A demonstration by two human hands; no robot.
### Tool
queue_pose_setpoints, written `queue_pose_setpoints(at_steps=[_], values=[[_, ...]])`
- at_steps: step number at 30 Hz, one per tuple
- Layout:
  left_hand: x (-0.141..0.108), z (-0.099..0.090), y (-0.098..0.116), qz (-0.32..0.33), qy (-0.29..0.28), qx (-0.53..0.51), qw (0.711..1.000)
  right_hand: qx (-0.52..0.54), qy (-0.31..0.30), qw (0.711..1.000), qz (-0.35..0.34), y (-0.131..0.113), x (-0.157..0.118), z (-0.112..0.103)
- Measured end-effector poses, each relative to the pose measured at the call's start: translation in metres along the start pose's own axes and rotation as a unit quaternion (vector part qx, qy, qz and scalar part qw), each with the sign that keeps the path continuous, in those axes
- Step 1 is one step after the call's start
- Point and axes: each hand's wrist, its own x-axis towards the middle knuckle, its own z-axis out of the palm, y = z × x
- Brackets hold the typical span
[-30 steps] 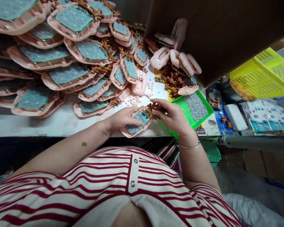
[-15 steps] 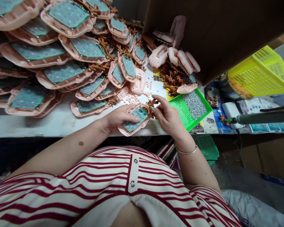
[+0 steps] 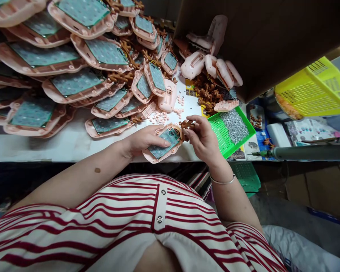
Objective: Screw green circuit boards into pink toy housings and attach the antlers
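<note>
At the near edge of the desk [image 3: 76, 142], right in front of you, your left hand [image 3: 144, 141] holds the pink shell [image 3: 170, 152], open side up. Its thumb lies on the green board [image 3: 161, 148] inside; the other fingers are mostly hidden. The shell's long way slants from low on the left, by you, up and away to the right, so its far end points at your right hand [image 3: 205, 139]. There, your right fingers pinch a brown piece [image 3: 188, 124], just at the shell's rim. I can't tell if the two are joined. Your left hand is nearer to the shell, your right to the brown piece.

A bit farther off, small pink bits [image 3: 158, 118] lie past the shell. To the right sits a green tray [image 3: 219, 136] with silver bits [image 3: 234, 126]. Farther back is a heap of brown pieces [image 3: 208, 94].
</note>
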Motion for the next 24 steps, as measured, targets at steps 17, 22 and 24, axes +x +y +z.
queue_pose_setpoints(at_steps=[17, 22, 24], values=[[-0.0021, 0.004, 0.0033, -0.003, 0.004, 0.056, 0.998, -0.146, 0.045, 0.985, -0.076, -0.0027, -0.003, 0.0007], [-0.0017, 0.0016, 0.0004, 0.007, 0.008, 0.055, 0.998, -0.207, 0.023, 0.967, -0.148, -0.0053, -0.0019, -0.0001], [-0.0019, 0.0007, -0.0005, 0.012, 0.004, 0.053, 0.999, -0.207, 0.021, 0.968, -0.14, -0.0054, -0.0014, -0.0006]])
